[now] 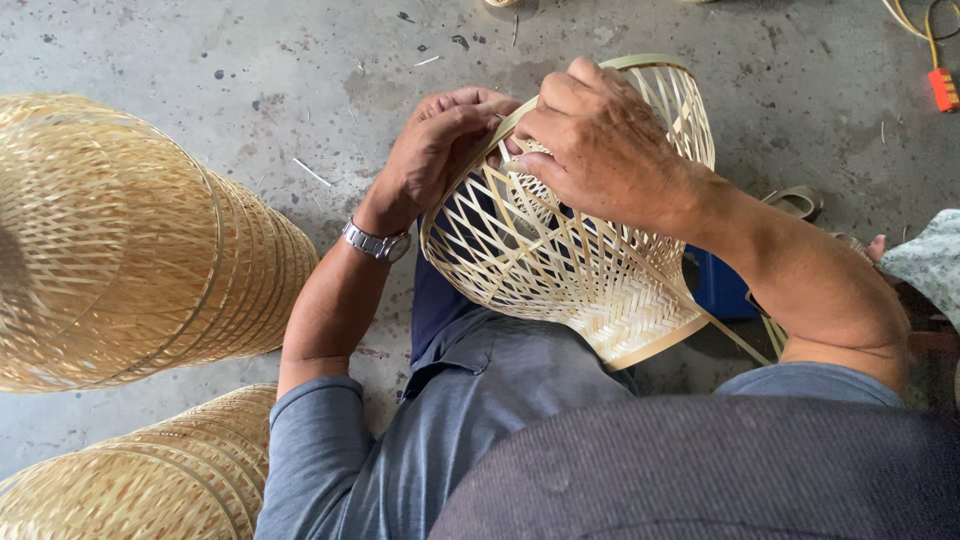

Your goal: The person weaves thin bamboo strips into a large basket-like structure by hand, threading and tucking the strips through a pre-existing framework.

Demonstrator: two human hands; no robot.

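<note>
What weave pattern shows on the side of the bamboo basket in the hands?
Open diamond lattice on the pale woven bamboo basket, tighter at its base; head view.

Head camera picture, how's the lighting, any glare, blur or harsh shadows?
Head view: soft, even light; only faint shadows on the concrete floor. No glare. The woven bamboo basket, left hand and right hand are sharp; the dark cloth at the bottom edge looks slightly soft.

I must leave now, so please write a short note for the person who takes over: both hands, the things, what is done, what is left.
Left hand grips the rim of the woven bamboo basket on the lap.
Right hand pinches a strip at the same rim.
Done: base and lattice wall woven.
Left: the rim, where both hands work.
Stacks of finished baskets lie left on the concrete floor.
</note>
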